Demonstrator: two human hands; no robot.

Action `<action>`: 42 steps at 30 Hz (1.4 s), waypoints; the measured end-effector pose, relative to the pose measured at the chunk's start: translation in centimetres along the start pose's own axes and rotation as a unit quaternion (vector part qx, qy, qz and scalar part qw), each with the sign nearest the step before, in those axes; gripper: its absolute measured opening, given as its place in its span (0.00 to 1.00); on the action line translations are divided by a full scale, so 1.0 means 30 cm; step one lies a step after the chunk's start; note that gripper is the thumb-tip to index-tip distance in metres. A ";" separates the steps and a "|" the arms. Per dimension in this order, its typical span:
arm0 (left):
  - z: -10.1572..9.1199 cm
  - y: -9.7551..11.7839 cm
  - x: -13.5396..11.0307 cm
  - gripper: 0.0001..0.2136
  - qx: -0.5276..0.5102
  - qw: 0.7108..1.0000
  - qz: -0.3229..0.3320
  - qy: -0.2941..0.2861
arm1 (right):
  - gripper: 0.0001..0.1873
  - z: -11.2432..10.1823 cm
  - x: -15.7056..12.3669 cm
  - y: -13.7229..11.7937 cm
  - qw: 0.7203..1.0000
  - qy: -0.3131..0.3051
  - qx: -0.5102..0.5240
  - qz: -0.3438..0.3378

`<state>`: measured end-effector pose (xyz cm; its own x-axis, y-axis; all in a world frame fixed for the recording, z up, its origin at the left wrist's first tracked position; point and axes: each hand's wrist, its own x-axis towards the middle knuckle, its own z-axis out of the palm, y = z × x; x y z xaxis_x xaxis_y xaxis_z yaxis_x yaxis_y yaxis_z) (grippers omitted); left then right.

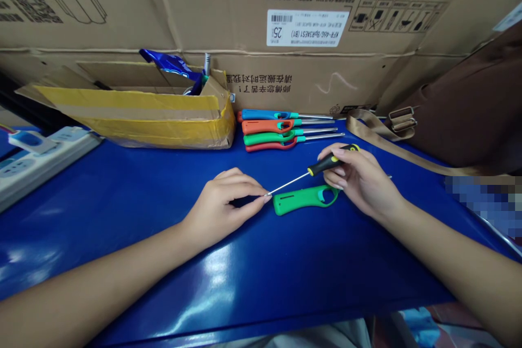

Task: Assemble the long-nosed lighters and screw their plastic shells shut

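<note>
My right hand (361, 174) is wrapped round the black and yellow handle of a screwdriver (290, 180), its shaft slanting down to the left. At the shaft's end, my left hand (226, 198) pinches the tip between thumb and forefinger. Whether a tiny part sits between those fingertips is too small to tell. Just below the shaft, a green gas lighter (299, 201) lies flat on the blue table. Its trigger end and metal tube pass behind my right hand, which partly hides them.
Several more long-nosed lighters (267, 126) lie in a stack at the back. Left of them stands a taped cardboard box (163, 119) with a blue packet. A power strip (44, 163) is at far left, and a brown bag (460, 103) with a strap (416, 155) at right.
</note>
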<state>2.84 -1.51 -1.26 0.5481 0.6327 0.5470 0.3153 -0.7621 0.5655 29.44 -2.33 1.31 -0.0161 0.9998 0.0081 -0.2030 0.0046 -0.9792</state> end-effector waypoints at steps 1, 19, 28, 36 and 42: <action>0.000 -0.001 0.000 0.03 0.001 1.000 -0.002 -0.001 | 0.09 0.000 -0.001 0.000 1.000 -0.002 0.001 0.000; 0.000 -0.007 -0.005 0.03 -0.004 1.000 -0.004 -0.022 | 0.09 -0.002 0.004 0.007 1.000 -0.011 0.010 0.008; -0.002 -0.004 -0.010 0.03 0.009 0.999 -0.007 -0.034 | 0.10 -0.006 0.000 0.005 1.000 -0.010 0.007 0.017; -0.003 -0.003 -0.007 0.03 0.021 0.999 -0.002 -0.037 | 0.09 -0.001 0.004 0.003 1.000 -0.006 0.011 0.022; -0.003 -0.004 -0.008 0.03 0.020 0.999 -0.005 -0.037 | 0.09 -0.001 0.002 0.003 1.000 -0.012 0.010 0.014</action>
<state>2.61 -1.56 -1.42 0.5997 0.6298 0.4936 0.3506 -0.7613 0.5455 29.45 -2.27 1.23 -0.0455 0.9988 -0.0152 -0.2213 -0.0249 -0.9749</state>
